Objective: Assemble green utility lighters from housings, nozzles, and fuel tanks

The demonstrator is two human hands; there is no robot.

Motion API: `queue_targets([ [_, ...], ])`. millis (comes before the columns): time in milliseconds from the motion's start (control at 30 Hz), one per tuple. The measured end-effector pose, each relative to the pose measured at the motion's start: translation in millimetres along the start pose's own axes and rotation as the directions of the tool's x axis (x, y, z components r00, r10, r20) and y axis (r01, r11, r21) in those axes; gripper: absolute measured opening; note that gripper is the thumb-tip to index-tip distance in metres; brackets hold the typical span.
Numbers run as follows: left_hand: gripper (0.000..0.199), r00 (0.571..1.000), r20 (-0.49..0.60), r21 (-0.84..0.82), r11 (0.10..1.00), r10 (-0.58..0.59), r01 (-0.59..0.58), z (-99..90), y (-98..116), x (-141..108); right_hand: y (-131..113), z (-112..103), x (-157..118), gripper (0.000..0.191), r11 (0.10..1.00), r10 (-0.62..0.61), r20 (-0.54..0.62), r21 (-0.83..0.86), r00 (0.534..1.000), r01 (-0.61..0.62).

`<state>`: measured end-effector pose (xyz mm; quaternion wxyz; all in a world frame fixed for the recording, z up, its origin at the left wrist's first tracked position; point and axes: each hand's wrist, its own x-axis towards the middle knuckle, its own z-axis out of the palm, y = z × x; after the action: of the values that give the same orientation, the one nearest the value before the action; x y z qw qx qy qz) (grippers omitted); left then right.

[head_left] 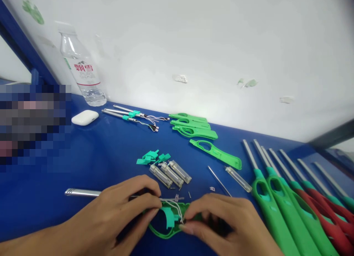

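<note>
Low in the head view lies a green half casing of a long gas lighter [157, 231], hollow side up. A teal trigger [169, 218] is inside it, and white wires [178, 208] curve across it. My left hand [121, 208] is closed on the casing's neck end, thumb and fingers pinched. A silver tube [83, 192] sticks out leftward behind that hand. My right hand [226, 215] is closed in a pinch at the wires' end, beside the trigger; its fingertips partly cover the small dark part there.
Beyond my hands lie clear fuel tanks [173, 174], teal triggers [149, 157], a thin rod [219, 180] and green casing halves [217, 153]. Wired tubes [121, 115], a white case [85, 117] and a bottle [83, 71] stand further back. Assembled lighters [279, 204] line the right.
</note>
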<state>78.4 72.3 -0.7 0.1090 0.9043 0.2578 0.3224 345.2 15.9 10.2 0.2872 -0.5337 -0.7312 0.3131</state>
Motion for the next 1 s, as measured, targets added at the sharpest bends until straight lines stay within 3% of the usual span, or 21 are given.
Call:
queue_targets([
  [367, 0.034, 1.0, 0.024, 0.013, 1.0, -0.003, 0.003, -0.3, 2.1, -5.1, 2.8, -2.4, -4.3, 0.01, 0.998, -0.057, 0.055, 0.041, 0.997, 0.055],
  [667, 0.036, 1.0, 0.0, 0.011, 1.0, 0.023, -0.023, -1.3, 3.3, -4.0, 4.0, -0.2, 1.2, 0.01, 0.993, -0.116, 0.031, 0.034, 0.993, 0.115],
  [867, 0.049, 1.0, 0.006, 0.111, 0.994, 0.002, -0.003, -3.5, -3.7, -4.0, 2.1, -2.9, -2.2, 0.011, 1.0, -0.022, 0.091, 0.015, 0.996, 0.021],
  [1000, 0.047, 1.0, 0.002, 0.218, 0.976, -0.004, 0.003, -5.5, -6.7, -7.9, 3.1, -5.6, -2.9, 0.013, 1.0, 0.022, 0.087, 0.004, 0.996, -0.023],
])
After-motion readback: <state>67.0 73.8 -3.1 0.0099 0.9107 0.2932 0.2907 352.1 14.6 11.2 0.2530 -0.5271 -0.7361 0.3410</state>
